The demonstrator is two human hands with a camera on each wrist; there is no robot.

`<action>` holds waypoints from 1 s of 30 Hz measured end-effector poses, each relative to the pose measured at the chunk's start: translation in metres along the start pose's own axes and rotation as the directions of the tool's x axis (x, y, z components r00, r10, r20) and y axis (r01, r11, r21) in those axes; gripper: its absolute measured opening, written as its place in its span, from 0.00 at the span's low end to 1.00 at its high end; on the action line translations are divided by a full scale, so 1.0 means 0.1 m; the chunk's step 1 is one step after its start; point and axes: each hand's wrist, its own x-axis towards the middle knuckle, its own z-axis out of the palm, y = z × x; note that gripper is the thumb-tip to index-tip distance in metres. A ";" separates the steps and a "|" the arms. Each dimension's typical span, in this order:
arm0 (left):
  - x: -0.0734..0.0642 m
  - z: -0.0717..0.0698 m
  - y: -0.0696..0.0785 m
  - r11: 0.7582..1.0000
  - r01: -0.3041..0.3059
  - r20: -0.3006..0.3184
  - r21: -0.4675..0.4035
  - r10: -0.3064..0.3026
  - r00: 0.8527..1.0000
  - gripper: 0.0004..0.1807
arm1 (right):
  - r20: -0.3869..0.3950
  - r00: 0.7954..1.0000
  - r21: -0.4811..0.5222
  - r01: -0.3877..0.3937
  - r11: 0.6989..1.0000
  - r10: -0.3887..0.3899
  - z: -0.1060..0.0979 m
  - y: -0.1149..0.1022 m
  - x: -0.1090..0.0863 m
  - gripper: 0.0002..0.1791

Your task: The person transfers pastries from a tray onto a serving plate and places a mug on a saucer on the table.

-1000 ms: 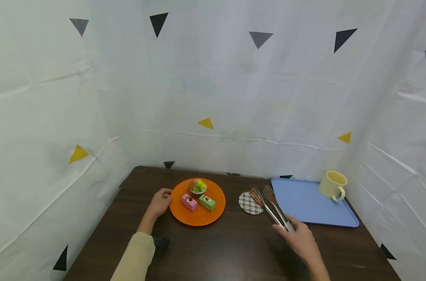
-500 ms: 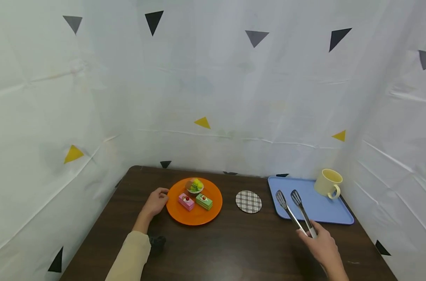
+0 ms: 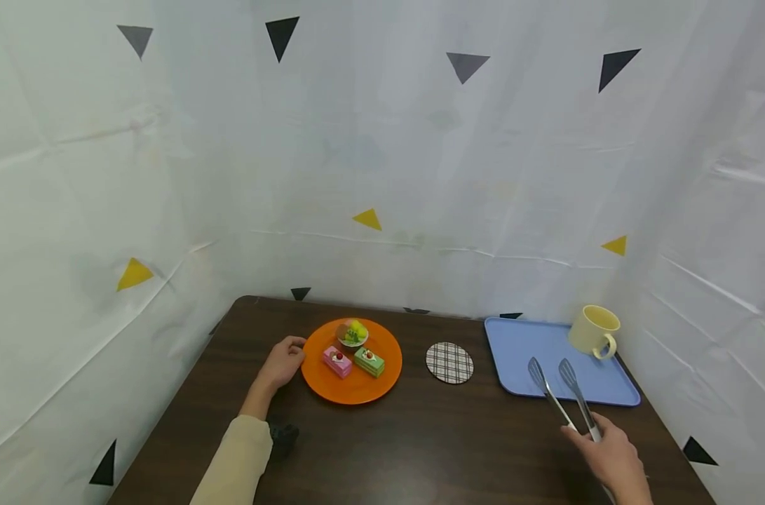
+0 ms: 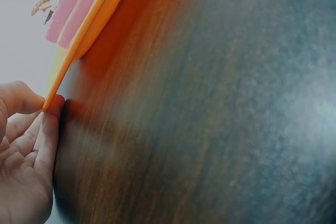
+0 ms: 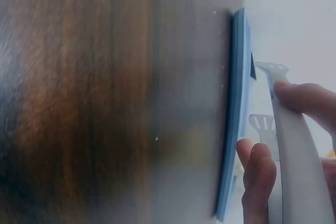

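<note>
In the head view, my left hand (image 3: 283,362) is at the left rim of an orange plate (image 3: 350,393). The left wrist view shows thumb and fingers pinching that rim (image 4: 62,80). On the plate sit a pink cake slice (image 3: 337,362), a green cake slice (image 3: 369,361) and a small bowl (image 3: 352,333) with green and yellow pieces. My right hand (image 3: 614,456) holds metal tongs (image 3: 569,377) by their pale handles, arms spread apart with nothing between the slotted ends. Those ends overlap the front edge of a blue tray (image 3: 521,351).
A pale yellow mug (image 3: 594,330) stands at the tray's right back corner. Between plate and tray lies a round checked coaster (image 3: 449,362). White sheeting (image 3: 420,175) with printed triangles encloses the back and sides of the dark wooden table (image 3: 382,449).
My right hand has moved right and toward me with the tongs, whose ends went from over the coaster to the tray's front edge. My left hand stays at the plate's rim.
</note>
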 end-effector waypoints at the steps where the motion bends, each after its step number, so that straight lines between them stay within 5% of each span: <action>1: 0.01 0.00 0.00 1.000 0.000 0.000 -0.001 0.000 1.000 0.23 | 0.002 1.000 -0.001 -0.005 1.000 0.005 0.00 0.02 0.01 0.53; 14: 0.02 0.01 0.01 1.000 -0.015 0.005 -0.003 0.015 1.000 0.24 | 0.064 0.996 -0.075 -0.060 0.995 0.065 0.06 0.11 0.03 0.60; 30: -0.05 -0.04 0.03 0.999 -0.048 0.016 0.007 0.047 0.999 0.24 | 0.057 0.985 -0.161 -0.150 0.976 0.160 0.11 0.02 0.06 0.55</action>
